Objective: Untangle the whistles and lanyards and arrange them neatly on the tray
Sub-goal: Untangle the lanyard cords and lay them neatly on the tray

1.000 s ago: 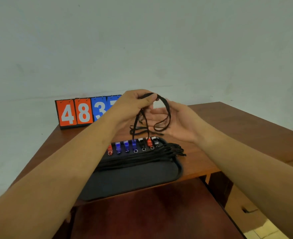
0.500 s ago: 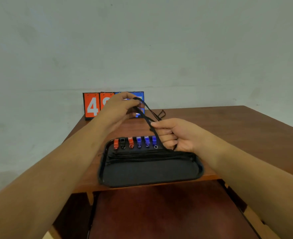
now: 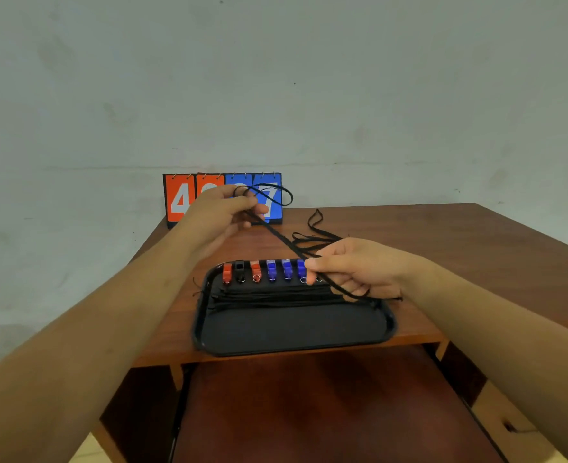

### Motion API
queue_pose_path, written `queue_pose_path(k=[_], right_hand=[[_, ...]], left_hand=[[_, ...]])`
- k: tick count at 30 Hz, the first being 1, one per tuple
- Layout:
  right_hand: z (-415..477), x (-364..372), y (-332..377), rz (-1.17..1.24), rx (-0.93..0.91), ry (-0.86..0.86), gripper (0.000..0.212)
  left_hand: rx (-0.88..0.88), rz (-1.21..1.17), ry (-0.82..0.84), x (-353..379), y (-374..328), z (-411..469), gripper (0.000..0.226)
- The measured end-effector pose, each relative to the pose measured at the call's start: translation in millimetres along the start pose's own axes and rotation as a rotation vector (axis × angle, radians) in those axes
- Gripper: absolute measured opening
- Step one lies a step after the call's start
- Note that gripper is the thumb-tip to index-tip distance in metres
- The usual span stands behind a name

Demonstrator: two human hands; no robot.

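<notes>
Both hands grip one thin black lanyard (image 3: 277,233), stretched slanting above the tray: the left hand (image 3: 222,212) pinches its loop, the right hand (image 3: 349,269) closes round the cord. Below, plastic whistles (image 3: 271,270) line the dark tray (image 3: 292,332) on a brown wooden table (image 3: 443,248) by a grey wall (image 3: 309,95).

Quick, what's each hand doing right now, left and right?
Left hand: closed, pinching one end of a black lanyard above the table.
Right hand: closed on the same lanyard, low over the tray.

The left hand (image 3: 224,208) hides the scoreboard's (image 3: 222,198) two middle digits.
</notes>
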State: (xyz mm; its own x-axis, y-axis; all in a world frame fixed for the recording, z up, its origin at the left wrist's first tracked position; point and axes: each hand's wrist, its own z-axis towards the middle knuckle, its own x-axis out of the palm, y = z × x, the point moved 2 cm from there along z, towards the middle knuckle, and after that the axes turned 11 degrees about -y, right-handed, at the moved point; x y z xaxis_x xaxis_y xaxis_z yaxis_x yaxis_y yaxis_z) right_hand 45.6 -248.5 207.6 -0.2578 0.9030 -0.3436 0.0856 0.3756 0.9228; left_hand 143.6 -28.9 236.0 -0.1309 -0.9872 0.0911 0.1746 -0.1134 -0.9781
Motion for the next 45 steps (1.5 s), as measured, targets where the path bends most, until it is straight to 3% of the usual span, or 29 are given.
queue_pose_path(k=[4, 8, 11, 14, 17, 22, 24, 27, 32, 37, 42, 45], right_hand=[[0.7, -2.0, -0.7, -0.183, -0.02, -0.006, 0.024], [1.3, -0.3, -5.6, -0.32, 0.026, 0.096, 0.025], [2.2, 4.8, -1.8, -0.46, -0.064, 0.017, 0.031], [8.8, 14.4, 7.7, -0.205, -0.171, -0.149, 0.054], [14.7, 25.4, 10.9, 0.151, -0.206, -0.149, 0.069], [10.0, 44.4, 19.2, 0.409, -0.28, -0.134, 0.024], [10.4, 45.2, 18.7, 0.421, -0.267, -0.177, 0.016], [11.1, 43.0, 17.6, 0.432, -0.268, -0.224, 0.025], [10.7, 30.6, 16.9, 0.508, -0.287, -0.45, 0.019], [6.7, 22.8, 20.1, 0.713, -0.346, -0.462, 0.016], [-3.8, 21.6, 27.9, 0.724, -0.414, -0.387, 0.016], [-6.7, 25.3, 29.3, 0.549, -0.434, -0.358, 0.025]], left_hand=[[-0.055, -0.137, 0.017, 0.6, -4.4, -4.2, 0.008], [-0.055, -0.067, 0.069, 0.4, -5.5, -9.5, 0.007], [-0.045, 0.046, 0.169, 5.2, -5.5, -17.4, 0.003], [-0.009, 0.099, 0.23, 10.3, -7.0, -24.1, 0.007], [0.054, 0.142, 0.248, 16.2, -8.5, -28.0, 0.03], [0.116, 0.133, 0.216, 22.4, -11.6, -29.9, 0.019], [0.111, 0.125, 0.19, 20.7, -11.9, -29.9, 0.023], [0.086, 0.155, 0.143, 13.8, -8.9, -28.8, 0.02], [-0.054, 0.228, 0.025, 4.6, 5.5, -19.4, 0.013], [-0.195, 0.226, -0.096, 2.8, 15.7, -17.5, 0.017], [0.033, 0.647, -0.099, 5.5, 10.0, -25.3, 0.035], [0.254, 0.547, -0.065, 13.6, -10.2, -40.2, 0.016]])
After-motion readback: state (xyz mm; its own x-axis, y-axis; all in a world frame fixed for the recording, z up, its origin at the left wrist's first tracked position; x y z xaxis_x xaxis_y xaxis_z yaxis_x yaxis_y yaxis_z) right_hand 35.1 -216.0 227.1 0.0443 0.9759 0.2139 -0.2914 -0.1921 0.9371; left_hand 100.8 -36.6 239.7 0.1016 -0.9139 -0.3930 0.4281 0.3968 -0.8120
